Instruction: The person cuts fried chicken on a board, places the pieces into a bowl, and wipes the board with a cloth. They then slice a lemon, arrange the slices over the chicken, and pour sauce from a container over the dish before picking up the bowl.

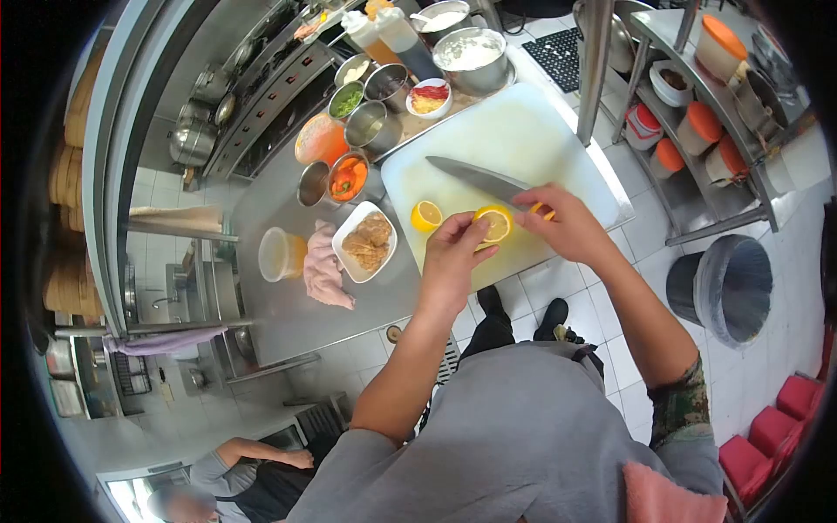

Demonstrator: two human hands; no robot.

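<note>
My left hand [455,248] is closed, its thumb and fingers pinching a cut lemon half [495,225] with the cut face turned up. Closed just to the right is my right hand [558,225], over the handle end of a large kitchen knife [475,177]; something yellow shows between its fingers, perhaps the handle. The knife's blade lies low across the white cutting board [523,122], tip pointing to the far left. Another cut lemon piece [426,216] rests on the board, left of my left hand.
Left of the board are a white dish of brown marinated food [368,242], raw poultry [324,266], a plastic tub [281,254] and several metal cups [373,128]. Squeeze bottles [397,35] stand behind. A bin [732,288] is at right; another person [253,479] is lower left.
</note>
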